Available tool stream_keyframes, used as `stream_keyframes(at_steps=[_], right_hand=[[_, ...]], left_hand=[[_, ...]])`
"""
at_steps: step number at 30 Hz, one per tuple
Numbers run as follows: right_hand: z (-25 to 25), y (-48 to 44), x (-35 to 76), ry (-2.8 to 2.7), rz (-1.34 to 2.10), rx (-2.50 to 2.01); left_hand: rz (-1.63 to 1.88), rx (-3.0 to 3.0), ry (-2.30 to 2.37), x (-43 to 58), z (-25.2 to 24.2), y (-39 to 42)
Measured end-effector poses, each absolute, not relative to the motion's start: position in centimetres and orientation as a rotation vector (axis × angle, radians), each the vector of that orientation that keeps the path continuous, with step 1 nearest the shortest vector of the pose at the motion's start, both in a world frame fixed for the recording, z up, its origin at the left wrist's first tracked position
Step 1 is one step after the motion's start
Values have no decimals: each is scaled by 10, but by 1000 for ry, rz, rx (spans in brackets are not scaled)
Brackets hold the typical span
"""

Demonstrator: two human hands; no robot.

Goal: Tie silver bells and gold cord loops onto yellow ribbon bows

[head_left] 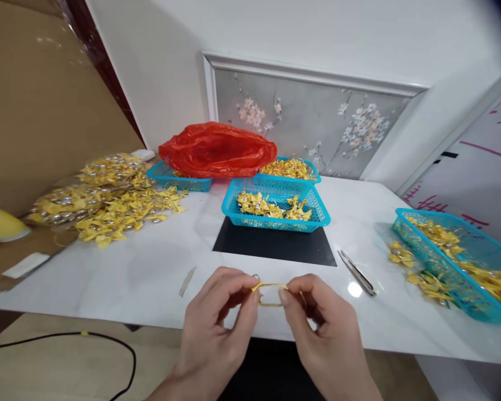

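Just over the front edge of the white table, both hands are at work on one thin yellow cord loop (270,304). My left hand (223,317) pinches its left end, where a bit of yellow ribbon and a small silvery round piece show at the fingertips. At the other end, my right hand (323,328) pinches the loop between thumb and forefinger, so the cord spans the gap between the hands. The fingers hide most of the ribbon piece. Beyond the hands, a blue basket (275,223) holds several yellow ribbon pieces (256,204) with silvery beads.
Tweezers (357,273) lie to the right, near a blue basket (455,267) of yellow pieces. A black mat (275,242) lies under the middle basket's front. At left are heaped yellow pieces (125,214); behind, a red plastic bag (217,150) rests on another blue basket (181,181).
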State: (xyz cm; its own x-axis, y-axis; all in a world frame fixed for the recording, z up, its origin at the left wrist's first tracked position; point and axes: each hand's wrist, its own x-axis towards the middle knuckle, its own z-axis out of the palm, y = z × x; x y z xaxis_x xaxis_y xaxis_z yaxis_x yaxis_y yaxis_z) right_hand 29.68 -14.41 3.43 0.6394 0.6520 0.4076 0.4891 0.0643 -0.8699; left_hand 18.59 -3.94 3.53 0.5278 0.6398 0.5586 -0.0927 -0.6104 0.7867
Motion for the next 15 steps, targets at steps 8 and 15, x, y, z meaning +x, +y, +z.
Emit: stream_keyframes(at_steps=[8, 15], right_hand=[[42, -148, 280, -881, 8, -1659], [59, -160, 281, -622, 552, -1469]], left_hand=[[1261, 2023, 492, 185, 33, -37], [1161, 1706, 589, 186, 41, -36]])
